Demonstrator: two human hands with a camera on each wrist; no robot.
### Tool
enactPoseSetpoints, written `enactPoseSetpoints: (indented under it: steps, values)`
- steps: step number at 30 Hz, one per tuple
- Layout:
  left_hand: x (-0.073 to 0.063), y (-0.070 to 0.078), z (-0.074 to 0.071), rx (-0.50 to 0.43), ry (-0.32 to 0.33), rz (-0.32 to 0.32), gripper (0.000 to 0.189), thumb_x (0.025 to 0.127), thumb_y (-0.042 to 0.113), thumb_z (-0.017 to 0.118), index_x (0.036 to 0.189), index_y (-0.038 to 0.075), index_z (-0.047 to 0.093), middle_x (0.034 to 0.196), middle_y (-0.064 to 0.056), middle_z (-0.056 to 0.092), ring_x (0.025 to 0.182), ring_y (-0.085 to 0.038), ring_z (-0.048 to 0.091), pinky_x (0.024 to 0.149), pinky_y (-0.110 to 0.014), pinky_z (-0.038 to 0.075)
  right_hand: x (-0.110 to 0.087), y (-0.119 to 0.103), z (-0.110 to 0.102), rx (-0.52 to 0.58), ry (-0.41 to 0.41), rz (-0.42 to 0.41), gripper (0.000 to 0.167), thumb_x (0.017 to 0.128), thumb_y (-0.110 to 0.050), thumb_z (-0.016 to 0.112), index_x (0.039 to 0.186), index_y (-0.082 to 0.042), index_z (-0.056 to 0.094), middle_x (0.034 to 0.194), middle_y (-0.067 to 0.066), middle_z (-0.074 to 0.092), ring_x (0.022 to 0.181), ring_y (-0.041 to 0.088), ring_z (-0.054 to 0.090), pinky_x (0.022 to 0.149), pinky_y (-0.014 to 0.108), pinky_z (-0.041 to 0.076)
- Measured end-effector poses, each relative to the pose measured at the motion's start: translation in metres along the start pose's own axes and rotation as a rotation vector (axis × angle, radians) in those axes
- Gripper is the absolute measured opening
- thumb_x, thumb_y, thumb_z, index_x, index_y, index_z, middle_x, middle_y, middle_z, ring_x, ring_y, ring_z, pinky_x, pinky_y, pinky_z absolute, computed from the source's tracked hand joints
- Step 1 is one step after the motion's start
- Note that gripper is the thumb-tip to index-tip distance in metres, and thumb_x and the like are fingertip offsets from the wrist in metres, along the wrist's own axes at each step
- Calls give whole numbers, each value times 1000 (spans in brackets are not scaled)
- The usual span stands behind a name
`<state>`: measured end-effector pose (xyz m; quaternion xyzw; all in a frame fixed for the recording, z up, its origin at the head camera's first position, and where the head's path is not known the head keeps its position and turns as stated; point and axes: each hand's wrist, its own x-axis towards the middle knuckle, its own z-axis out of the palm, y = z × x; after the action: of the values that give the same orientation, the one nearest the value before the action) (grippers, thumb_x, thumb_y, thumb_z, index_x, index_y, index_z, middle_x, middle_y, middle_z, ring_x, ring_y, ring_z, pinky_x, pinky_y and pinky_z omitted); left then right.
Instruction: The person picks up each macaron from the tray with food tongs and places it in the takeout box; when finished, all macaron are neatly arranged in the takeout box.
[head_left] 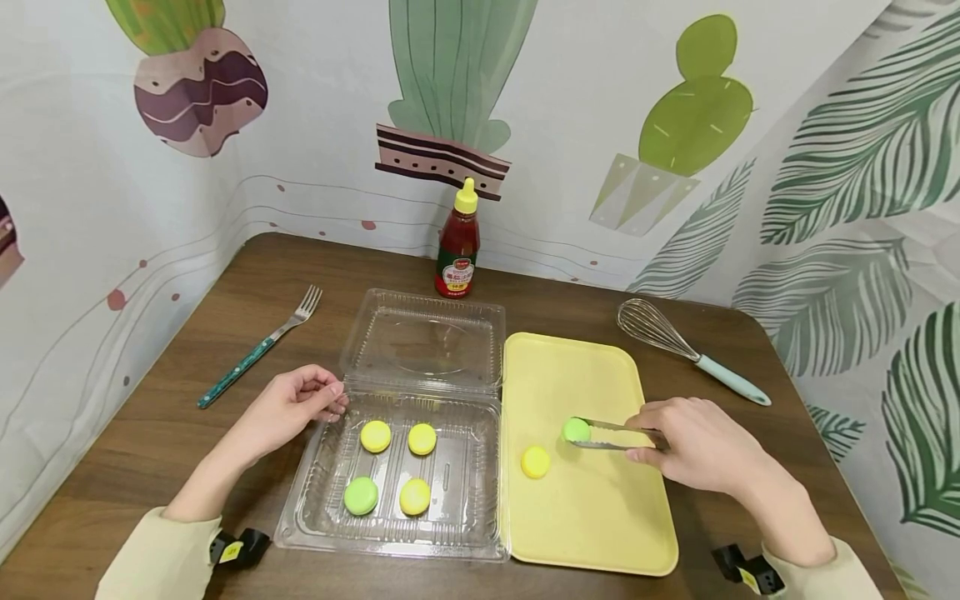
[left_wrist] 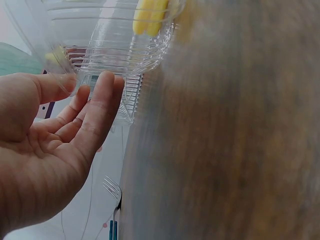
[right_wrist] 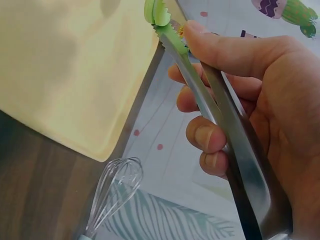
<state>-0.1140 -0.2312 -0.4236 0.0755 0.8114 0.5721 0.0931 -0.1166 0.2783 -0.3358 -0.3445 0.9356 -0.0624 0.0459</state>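
My right hand (head_left: 701, 442) grips metal tongs (head_left: 618, 435), whose serrated tips hold a green macaron (head_left: 576, 430) over the yellow tray (head_left: 600, 525). In the right wrist view the macaron (right_wrist: 157, 12) sits between the tong tips. A yellow macaron (head_left: 536, 462) lies on the tray, left of the held one. My left hand (head_left: 296, 408) pinches the left rim of an open clear plastic container (head_left: 465, 537) near its hinge; the thumb and fingertips meet at the edge in the left wrist view. Inside the container are three yellow macarons (head_left: 376, 436) and one green macaron (head_left: 362, 496).
The container's lid (head_left: 423, 342) lies folded back behind it. A ketchup bottle (head_left: 457, 250) with a yellow cap stands at the back. A fork (head_left: 262, 346) lies at the left, and a whisk (head_left: 690, 350) lies right of the tray on the wooden table (head_left: 360, 258).
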Motion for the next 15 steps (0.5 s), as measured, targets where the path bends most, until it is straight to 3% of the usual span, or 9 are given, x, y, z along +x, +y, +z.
enactPoseSetpoints:
  steps: [15]
  values:
    - [0, -1, -1, -7, -2, -7, 18, 103, 8, 56, 105, -10, 58, 95, -20, 70, 85, -25, 71, 72, -28, 61, 22, -16, -18, -29, 17, -56, 18, 79, -28, 85, 93, -27, 75, 77, -26, 54, 60, -5, 43, 53, 20, 38]
